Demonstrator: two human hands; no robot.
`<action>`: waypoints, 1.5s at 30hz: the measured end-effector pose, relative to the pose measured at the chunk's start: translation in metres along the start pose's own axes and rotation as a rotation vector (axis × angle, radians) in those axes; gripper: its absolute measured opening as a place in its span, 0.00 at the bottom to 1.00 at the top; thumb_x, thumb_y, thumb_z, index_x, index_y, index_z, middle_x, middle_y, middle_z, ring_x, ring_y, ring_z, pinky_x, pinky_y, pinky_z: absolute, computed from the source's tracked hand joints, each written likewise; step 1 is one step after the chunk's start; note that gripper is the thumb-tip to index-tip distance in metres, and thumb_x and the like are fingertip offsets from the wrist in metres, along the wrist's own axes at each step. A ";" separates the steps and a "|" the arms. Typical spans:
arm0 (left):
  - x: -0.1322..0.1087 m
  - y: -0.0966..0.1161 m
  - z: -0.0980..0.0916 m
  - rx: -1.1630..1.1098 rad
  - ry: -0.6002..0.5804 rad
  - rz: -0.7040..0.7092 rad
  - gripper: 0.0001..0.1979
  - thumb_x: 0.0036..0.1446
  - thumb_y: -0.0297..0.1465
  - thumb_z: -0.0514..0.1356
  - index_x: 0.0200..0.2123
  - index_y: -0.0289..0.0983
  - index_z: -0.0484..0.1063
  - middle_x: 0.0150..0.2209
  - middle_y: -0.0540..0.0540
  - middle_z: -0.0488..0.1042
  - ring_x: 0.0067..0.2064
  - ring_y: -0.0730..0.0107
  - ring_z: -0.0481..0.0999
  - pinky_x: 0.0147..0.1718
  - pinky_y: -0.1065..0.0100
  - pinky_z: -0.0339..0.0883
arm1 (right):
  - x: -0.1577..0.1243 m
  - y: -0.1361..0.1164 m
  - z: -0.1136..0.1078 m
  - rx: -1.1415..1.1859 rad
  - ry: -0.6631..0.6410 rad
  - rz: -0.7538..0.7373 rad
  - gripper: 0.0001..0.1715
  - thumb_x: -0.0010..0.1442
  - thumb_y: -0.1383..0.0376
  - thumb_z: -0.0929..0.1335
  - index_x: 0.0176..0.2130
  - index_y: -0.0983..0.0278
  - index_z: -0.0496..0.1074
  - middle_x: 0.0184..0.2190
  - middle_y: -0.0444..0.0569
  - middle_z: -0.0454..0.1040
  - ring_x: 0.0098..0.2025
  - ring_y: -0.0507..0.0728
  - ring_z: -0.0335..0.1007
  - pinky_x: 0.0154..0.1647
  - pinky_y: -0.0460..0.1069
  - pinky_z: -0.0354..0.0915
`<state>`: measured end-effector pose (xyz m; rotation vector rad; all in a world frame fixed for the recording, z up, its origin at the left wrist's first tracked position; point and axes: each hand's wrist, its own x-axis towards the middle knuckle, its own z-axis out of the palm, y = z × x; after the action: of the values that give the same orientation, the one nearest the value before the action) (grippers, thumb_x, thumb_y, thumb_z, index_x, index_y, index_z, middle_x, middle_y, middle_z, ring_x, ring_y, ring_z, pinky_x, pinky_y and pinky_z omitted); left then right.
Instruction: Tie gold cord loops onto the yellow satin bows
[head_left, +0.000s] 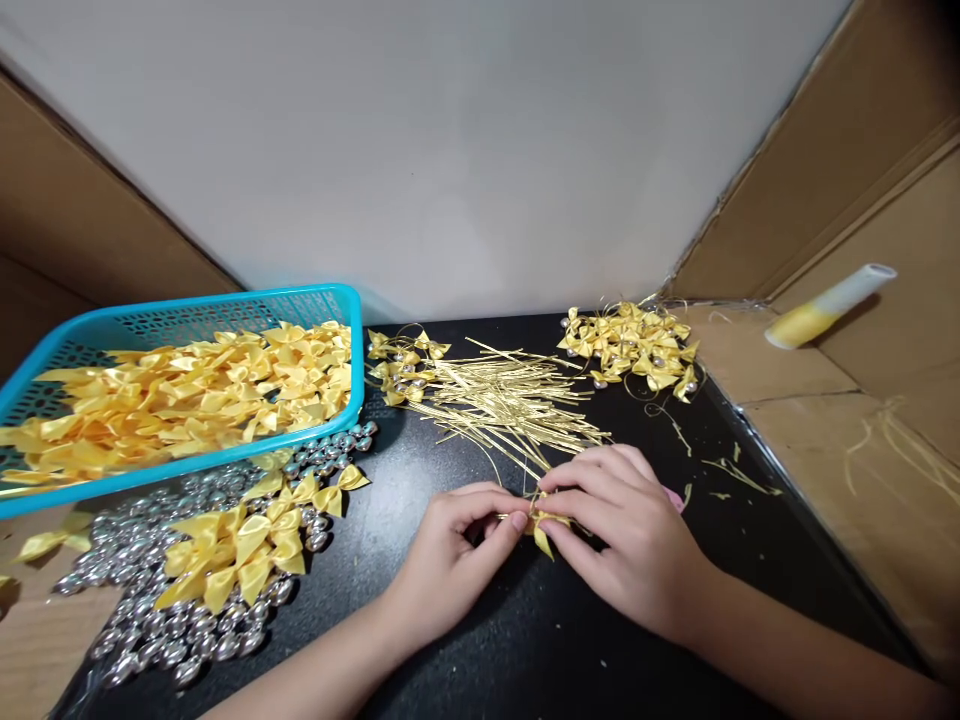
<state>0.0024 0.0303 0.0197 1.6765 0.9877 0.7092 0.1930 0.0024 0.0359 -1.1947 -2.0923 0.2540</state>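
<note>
Low over the black table, my two hands meet on one small yellow ribbon bow (543, 540). My left hand (469, 535) pinches at the bow's left side, thumb against index finger, where thin gold strands show. The fingers of my right hand (626, 535) close on the bow from the right and cover much of it. Just beyond my fingertips lies a heap of gold twist ties (510, 395). Whether a bead sits in the bow is hidden by my fingers.
A turquoise basket (187, 465) full of yellow bows stands at left. Silver beads (180, 640) and loose bows (255, 540) lie before it. Finished-looking bows with beads (637, 345) form a pile at back right. A yellow-white tube (832, 305) projects at right, near cardboard walls.
</note>
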 end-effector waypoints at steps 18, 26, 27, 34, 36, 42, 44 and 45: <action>-0.001 -0.001 0.002 0.007 0.039 -0.012 0.07 0.56 0.29 0.62 0.32 0.36 0.80 0.25 0.48 0.75 0.24 0.74 0.64 0.23 0.72 0.57 | 0.003 -0.010 -0.003 0.152 0.084 0.039 0.09 0.53 0.77 0.67 0.28 0.63 0.68 0.28 0.43 0.75 0.34 0.53 0.70 0.38 0.51 0.61; 0.000 0.000 0.003 0.031 0.058 -0.024 0.09 0.57 0.31 0.60 0.31 0.34 0.80 0.25 0.46 0.75 0.24 0.73 0.65 0.23 0.72 0.57 | -0.001 -0.012 -0.008 0.626 -0.028 0.282 0.12 0.58 0.77 0.63 0.32 0.61 0.66 0.34 0.43 0.77 0.37 0.50 0.77 0.39 0.46 0.71; 0.000 0.001 0.003 0.040 0.064 -0.023 0.09 0.57 0.31 0.60 0.30 0.34 0.79 0.24 0.47 0.74 0.24 0.73 0.65 0.23 0.72 0.57 | -0.002 -0.012 -0.009 0.670 -0.021 0.299 0.11 0.60 0.76 0.62 0.32 0.60 0.65 0.34 0.42 0.77 0.36 0.50 0.77 0.39 0.46 0.72; -0.001 0.003 0.004 0.055 0.082 -0.014 0.10 0.58 0.31 0.58 0.26 0.34 0.74 0.21 0.51 0.68 0.22 0.75 0.61 0.22 0.73 0.55 | 0.000 -0.019 -0.018 0.703 0.076 0.272 0.09 0.64 0.72 0.62 0.33 0.60 0.65 0.28 0.42 0.73 0.31 0.50 0.73 0.33 0.46 0.69; -0.001 0.002 0.004 0.060 0.077 -0.002 0.11 0.58 0.31 0.57 0.25 0.35 0.72 0.21 0.51 0.67 0.22 0.76 0.61 0.22 0.73 0.55 | 0.000 -0.019 -0.019 0.705 0.095 0.269 0.09 0.65 0.71 0.61 0.33 0.60 0.65 0.27 0.42 0.72 0.29 0.51 0.71 0.31 0.46 0.67; -0.001 -0.002 0.004 0.082 0.090 0.002 0.11 0.59 0.30 0.57 0.25 0.35 0.71 0.21 0.52 0.65 0.23 0.75 0.62 0.22 0.73 0.54 | 0.000 -0.019 -0.022 0.741 0.128 0.295 0.10 0.68 0.68 0.60 0.32 0.60 0.63 0.25 0.41 0.70 0.27 0.51 0.68 0.29 0.48 0.63; -0.001 -0.002 0.003 0.087 0.090 -0.002 0.11 0.59 0.30 0.56 0.25 0.35 0.71 0.22 0.52 0.65 0.23 0.75 0.61 0.22 0.73 0.54 | 0.000 -0.020 -0.027 0.774 0.142 0.300 0.10 0.68 0.67 0.60 0.33 0.59 0.63 0.24 0.41 0.69 0.27 0.51 0.66 0.29 0.48 0.63; -0.001 -0.002 0.003 0.088 0.090 -0.004 0.11 0.59 0.31 0.56 0.25 0.35 0.71 0.22 0.52 0.65 0.23 0.75 0.61 0.22 0.73 0.54 | 0.000 -0.020 -0.029 0.793 0.156 0.304 0.09 0.68 0.67 0.60 0.34 0.59 0.63 0.24 0.41 0.68 0.26 0.51 0.66 0.29 0.49 0.63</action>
<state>0.0041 0.0277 0.0170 1.7305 1.0988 0.7532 0.1982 -0.0134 0.0672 -0.9748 -1.4283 0.9889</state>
